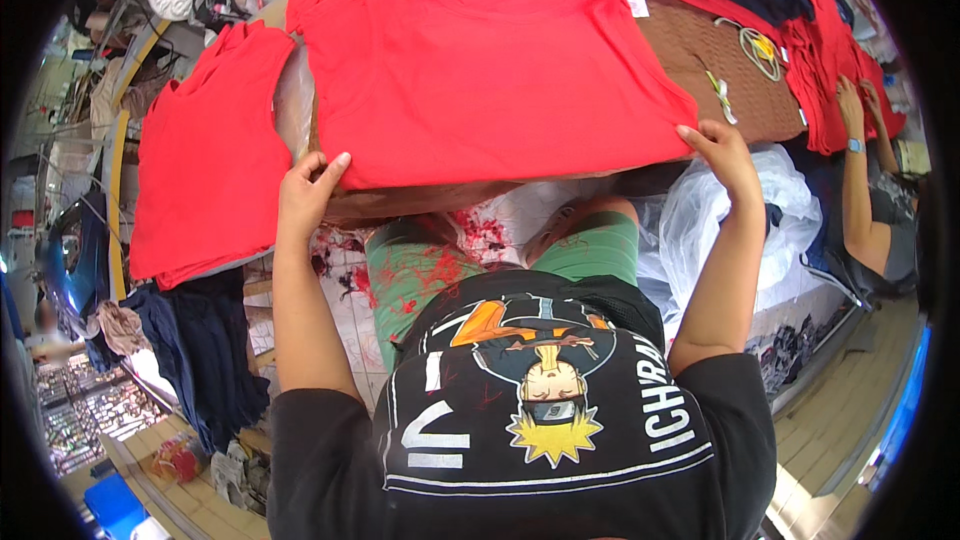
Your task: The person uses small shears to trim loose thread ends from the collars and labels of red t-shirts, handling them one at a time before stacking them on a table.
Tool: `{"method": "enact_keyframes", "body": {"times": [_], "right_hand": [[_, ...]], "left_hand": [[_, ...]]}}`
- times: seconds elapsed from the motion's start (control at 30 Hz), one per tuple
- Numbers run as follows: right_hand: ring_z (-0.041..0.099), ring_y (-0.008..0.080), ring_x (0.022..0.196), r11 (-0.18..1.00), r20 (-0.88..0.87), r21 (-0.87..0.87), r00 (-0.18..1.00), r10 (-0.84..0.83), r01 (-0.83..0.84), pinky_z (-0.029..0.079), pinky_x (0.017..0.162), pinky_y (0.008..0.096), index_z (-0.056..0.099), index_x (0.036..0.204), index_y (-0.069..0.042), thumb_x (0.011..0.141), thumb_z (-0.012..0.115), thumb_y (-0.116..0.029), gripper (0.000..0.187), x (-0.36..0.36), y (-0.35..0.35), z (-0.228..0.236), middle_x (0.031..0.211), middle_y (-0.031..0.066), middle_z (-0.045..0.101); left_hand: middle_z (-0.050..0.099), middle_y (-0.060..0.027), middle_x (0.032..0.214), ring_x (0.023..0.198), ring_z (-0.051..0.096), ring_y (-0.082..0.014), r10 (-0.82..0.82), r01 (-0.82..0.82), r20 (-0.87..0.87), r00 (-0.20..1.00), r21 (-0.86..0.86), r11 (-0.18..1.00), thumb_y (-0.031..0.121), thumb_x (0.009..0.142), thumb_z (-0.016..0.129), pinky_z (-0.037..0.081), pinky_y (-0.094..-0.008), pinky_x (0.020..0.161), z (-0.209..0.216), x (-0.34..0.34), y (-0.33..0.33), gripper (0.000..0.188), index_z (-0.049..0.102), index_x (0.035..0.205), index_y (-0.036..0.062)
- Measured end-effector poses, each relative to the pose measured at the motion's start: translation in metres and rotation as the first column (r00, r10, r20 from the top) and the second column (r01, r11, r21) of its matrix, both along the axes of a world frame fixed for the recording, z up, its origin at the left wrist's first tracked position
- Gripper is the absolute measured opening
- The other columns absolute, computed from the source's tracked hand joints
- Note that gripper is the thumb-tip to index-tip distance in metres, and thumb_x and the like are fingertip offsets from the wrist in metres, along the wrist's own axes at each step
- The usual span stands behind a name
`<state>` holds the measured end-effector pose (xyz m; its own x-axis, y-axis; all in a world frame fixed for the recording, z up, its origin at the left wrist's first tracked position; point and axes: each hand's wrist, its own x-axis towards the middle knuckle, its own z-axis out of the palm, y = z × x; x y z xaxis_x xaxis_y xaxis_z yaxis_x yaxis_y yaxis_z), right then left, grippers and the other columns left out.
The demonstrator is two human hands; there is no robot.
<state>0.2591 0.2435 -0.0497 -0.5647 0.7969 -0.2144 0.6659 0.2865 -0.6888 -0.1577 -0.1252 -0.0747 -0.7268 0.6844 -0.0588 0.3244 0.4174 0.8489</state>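
One red sleeveless garment (490, 80) lies spread in the upper middle of the frame. The left hand (305, 195) pinches its lower left corner between thumb and fingers; the right hand (728, 158) pinches the lower right corner similarly. At left, one pile of red clothing (205, 165) lies near, with a narrow gap between. At upper right, two small items with yellow parts (720, 97) occupy the strip of brown cloth (672, 45). One clear plastic bag (740, 225) crowds the right forearm. One co-worker's hands (850, 105) touch red cloth (825, 90) at far right.
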Motion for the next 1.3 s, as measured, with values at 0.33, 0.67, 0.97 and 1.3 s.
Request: {"method": "enact_keyframes", "body": {"times": [0.33, 0.67, 0.97, 1.3], "right_hand": [[0.066, 0.0174, 0.057, 0.920, 0.204, -0.370, 0.977, -0.057, 0.131, 0.047, 0.051, 0.0276, 0.064, 0.088, -0.004, 0.078, 0.066, -0.061, 0.058, -0.020, -0.008, 0.008, 0.073, 0.0119, 0.069], [0.066, 0.0168, 0.056, 0.936, 0.188, -0.340, 0.982, -0.027, 0.091, 0.047, 0.049, 0.0269, 0.064, 0.087, -0.004, 0.079, 0.068, -0.055, 0.051, -0.028, -0.012, 0.003, 0.071, 0.0100, 0.069], [0.066, 0.0174, 0.054, 0.949, 0.165, -0.305, 0.986, -0.026, 0.076, 0.047, 0.046, 0.0261, 0.064, 0.084, -0.002, 0.082, 0.069, -0.047, 0.045, -0.028, -0.011, -0.005, 0.068, 0.0093, 0.068], [0.066, 0.0183, 0.057, 0.999, 0.103, 0.023, 0.994, 0.033, -0.036, 0.048, 0.051, 0.0302, 0.068, 0.085, 0.001, 0.080, 0.071, -0.038, 0.039, 0.010, 0.025, -0.003, 0.061, 0.0083, 0.065]], "left_hand": [[0.066, -0.0233, 0.088, 0.086, 0.065, -0.0336, 0.055, -0.144, -0.193, 0.980, -0.489, 0.860, 0.063, 0.076, 0.064, 0.049, -0.0393, 0.079, 0.026, 0.006, 0.018, 0.070, 0.065, 0.095, -0.0042], [0.064, -0.0296, 0.093, 0.091, 0.063, -0.0413, -0.092, -0.028, -0.239, 0.967, -0.459, 0.888, 0.054, 0.078, 0.064, 0.049, -0.0453, 0.082, 0.026, 0.018, 0.016, 0.061, 0.065, 0.095, -0.0046], [0.065, -0.0277, 0.088, 0.088, 0.063, -0.0416, -0.127, -0.022, -0.294, 0.947, -0.456, 0.890, 0.052, 0.079, 0.064, 0.049, -0.0463, 0.079, 0.022, 0.023, 0.014, 0.057, 0.065, 0.089, -0.0037], [0.067, -0.0191, 0.080, 0.078, 0.066, -0.0332, -0.338, 0.157, -0.151, 0.929, -0.666, 0.729, 0.044, 0.079, 0.068, 0.050, -0.0424, 0.069, 0.074, 0.011, -0.003, 0.044, 0.067, 0.085, 0.0003]]}}
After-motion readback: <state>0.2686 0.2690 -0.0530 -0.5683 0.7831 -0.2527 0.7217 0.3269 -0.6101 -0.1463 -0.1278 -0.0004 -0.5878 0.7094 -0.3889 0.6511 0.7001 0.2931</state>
